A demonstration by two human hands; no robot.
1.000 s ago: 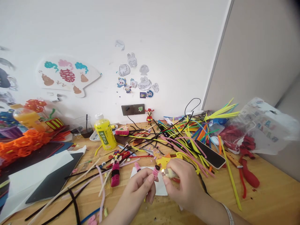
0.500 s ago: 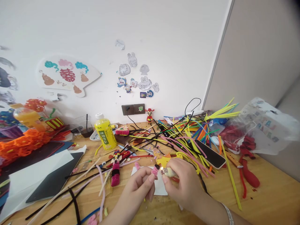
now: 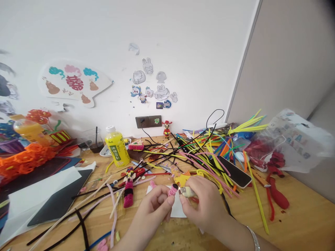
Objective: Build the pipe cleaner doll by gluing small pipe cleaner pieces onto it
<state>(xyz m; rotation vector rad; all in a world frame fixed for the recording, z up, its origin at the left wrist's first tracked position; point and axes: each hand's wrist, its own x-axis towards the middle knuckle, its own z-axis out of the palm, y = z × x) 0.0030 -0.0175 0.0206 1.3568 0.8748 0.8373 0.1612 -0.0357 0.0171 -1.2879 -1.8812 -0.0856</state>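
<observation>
Between the fingertips of my left hand [image 3: 157,204] is a small pink fuzzy piece [image 3: 172,190] with a dark tip, made of what looks like pipe cleaner. My right hand [image 3: 202,198] is closed around a pale lighter [image 3: 186,191], its metal end right beside the dark tip. No flame is clear at the lighter now. Under both hands lies a white paper sheet [image 3: 179,209], partly covered. A yellow star-shaped piece [image 3: 181,178] sits just behind the lighter. To the left lies a pipe-cleaner doll [image 3: 128,188] with a magenta body and black band.
A yellow drink bottle [image 3: 117,147] stands at the back left. Loose pipe cleaners [image 3: 209,146] and a phone [image 3: 234,172] crowd the right. A plastic bag [image 3: 295,139] lies at far right. White papers [image 3: 47,188] and a dark board [image 3: 57,202] are at left.
The small flame seen at the lighter's tip no longer shows clearly. The pink piece is tilted slightly differently in my left fingers. Both hands stay almost in place.
</observation>
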